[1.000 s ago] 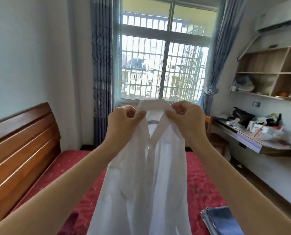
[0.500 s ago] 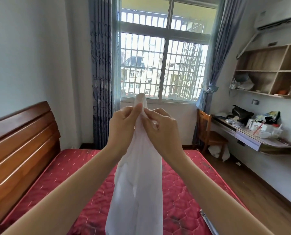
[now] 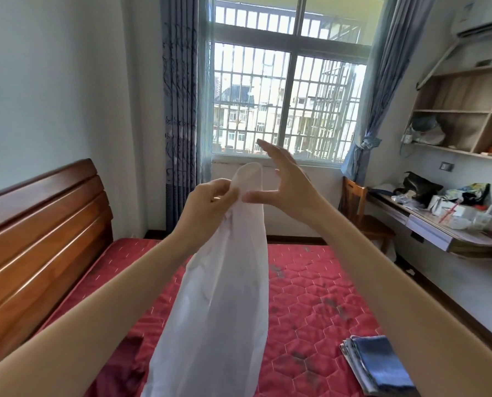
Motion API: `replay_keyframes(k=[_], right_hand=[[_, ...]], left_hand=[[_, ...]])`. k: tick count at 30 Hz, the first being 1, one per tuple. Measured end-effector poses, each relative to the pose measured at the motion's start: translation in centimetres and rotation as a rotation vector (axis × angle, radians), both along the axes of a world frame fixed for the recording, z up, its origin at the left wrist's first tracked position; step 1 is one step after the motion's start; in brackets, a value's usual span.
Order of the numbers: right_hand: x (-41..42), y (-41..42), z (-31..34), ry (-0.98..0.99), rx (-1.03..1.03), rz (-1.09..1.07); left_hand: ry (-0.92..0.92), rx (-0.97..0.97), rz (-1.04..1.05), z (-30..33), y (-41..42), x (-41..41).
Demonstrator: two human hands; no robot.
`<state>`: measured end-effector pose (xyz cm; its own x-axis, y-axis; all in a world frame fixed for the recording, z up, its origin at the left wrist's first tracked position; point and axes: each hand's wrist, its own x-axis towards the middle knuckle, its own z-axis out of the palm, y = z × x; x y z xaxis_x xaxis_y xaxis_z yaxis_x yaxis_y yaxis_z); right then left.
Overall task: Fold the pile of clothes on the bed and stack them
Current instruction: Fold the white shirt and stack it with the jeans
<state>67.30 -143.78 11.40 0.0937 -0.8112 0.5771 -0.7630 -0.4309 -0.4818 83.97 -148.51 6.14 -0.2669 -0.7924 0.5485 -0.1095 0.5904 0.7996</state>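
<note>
The step in hand looks like the lengthwise fold of one garment: a thin white cloth shirt (image 3: 224,282), doubled into a long narrow strip, hangs from the left hand (image 3: 210,207), whose thumb and fingers pinch it just below its rounded top end. The right hand (image 3: 282,181) is off the cloth, wide open with fingers spread and thumb stretched toward the fabric, its thumb tip just beside the shirt's upper edge. Both forearms reach forward and up, so the shirt hangs in front of the chest and drops below the hands toward the red quilted mattress of the bed (image 3: 310,296); its lower end runs out of view. Below and to the right of the right forearm, a small stack of folded blue and grey clothes (image 3: 379,365) lies on the bed. Next, I judge, the free hand must take hold lower down the strip to halve it, then carry it to that stack
</note>
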Motion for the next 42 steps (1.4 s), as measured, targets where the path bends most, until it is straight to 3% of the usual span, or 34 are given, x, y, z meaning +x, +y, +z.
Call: replay_keyframes(k=[4,10,14,18,22,25,32,37,42], right_hand=[[0.6,-1.6,1.7,0.217,0.199,0.121],[1.3,-2.4,1.5,0.17,0.188,0.208],[0.5,-2.1,0.2,-0.006,0.137,0.258],[-1.3,-1.7,0.3,-0.079,0.076,0.192],[-2.7,-1.3,0.2,-0.136,0.054,0.107],[-3.5,-1.3,-0.7,-0.102,0.033,-0.006],[-5.4,-0.8,-1.7,-0.053,0.025,-0.183],[-5.3,-0.6,-1.0,-0.112,-0.046,-0.258],[-4.1,-0.6,-0.8,-0.111,-0.056,-0.326]], left_hand=[[-0.15,-0.147,0.024,0.1,0.4,0.5],[-0.129,-0.205,0.069,0.0,1.4,2.2],[-0.074,0.036,-0.156,-2.3,1.0,4.0],[-0.247,0.182,-0.276,-8.0,-0.2,6.4],[-0.345,0.177,-0.07,-13.5,-0.9,7.0],[-0.377,0.042,0.106,-15.9,-1.3,6.8],[-0.407,-0.209,0.367,-13.1,-2.3,8.6],[-0.336,-0.251,0.399,-10.1,-2.4,9.7],[-0.244,-0.397,0.477,-12.8,1.1,7.2]])
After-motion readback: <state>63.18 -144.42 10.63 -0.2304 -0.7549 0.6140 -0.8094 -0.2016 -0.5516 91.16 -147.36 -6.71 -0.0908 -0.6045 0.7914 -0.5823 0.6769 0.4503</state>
